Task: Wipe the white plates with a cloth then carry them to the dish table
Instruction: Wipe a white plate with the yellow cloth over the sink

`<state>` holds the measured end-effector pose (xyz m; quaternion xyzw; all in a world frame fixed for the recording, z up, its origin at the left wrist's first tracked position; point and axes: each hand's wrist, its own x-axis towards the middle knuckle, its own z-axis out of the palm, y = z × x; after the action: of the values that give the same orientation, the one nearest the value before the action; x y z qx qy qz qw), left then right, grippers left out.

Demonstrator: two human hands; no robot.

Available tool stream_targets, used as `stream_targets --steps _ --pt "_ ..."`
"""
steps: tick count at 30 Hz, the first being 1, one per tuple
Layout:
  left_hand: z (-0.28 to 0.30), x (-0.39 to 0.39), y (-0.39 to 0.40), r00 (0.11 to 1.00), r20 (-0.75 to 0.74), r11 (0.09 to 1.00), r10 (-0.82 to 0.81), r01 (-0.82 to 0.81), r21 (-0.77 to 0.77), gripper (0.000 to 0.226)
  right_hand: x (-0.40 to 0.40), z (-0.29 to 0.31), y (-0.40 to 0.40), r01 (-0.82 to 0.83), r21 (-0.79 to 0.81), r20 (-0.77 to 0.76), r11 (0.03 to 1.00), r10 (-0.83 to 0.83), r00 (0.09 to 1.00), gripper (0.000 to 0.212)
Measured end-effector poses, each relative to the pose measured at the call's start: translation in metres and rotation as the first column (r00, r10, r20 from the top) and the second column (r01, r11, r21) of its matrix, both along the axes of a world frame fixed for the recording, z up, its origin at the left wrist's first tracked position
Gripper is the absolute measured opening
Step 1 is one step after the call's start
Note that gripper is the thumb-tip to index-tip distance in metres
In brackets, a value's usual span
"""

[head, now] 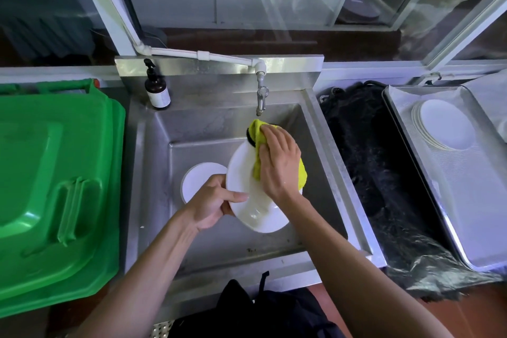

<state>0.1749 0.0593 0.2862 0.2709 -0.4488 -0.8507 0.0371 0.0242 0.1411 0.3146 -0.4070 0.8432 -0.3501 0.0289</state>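
Note:
Over the steel sink (153, 200) my left hand (212, 202) grips the left rim of a white plate (244, 181), thumb on its face, holding it tilted. My right hand (278, 160) presses a yellow cloth (256, 132) against the plate's upper right part, fingers curled over the cloth. Another white plate (197, 178) lies on the sink floor, partly hidden behind the held one. A stack of white plates (444, 125) rests on the metal tray (466, 200) at the right.
A tap (262, 96) hangs above the sink's back. A brown spray bottle (157, 89) stands at the back left corner. A green bin lid (55, 178) fills the left. A black bin bag (384, 173) lies between sink and tray.

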Motion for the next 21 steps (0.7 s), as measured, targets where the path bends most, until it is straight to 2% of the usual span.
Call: stream_targets --steps 3,10,17,21 --pt "0.000 0.002 0.003 1.000 -0.010 1.000 -0.004 0.004 -0.006 0.029 0.010 -0.002 0.000 -0.082 -0.043 -0.103 0.996 0.078 0.992 0.038" --pt "0.005 0.002 -0.007 1.000 0.000 0.998 -0.016 0.016 -0.053 0.026 0.019 -0.010 0.007 -0.262 -0.072 -0.159 0.962 0.248 0.956 0.044" --pt "0.007 0.005 -0.019 0.993 -0.077 0.996 -0.086 0.087 0.009 0.023 0.017 -0.012 0.020 -0.533 -0.039 -0.268 0.845 0.505 0.820 0.044" --pt "0.005 0.005 -0.016 0.993 -0.052 0.994 -0.106 0.107 0.010 0.025 0.003 -0.012 0.026 -0.599 0.004 -0.293 0.800 0.574 0.765 0.045"
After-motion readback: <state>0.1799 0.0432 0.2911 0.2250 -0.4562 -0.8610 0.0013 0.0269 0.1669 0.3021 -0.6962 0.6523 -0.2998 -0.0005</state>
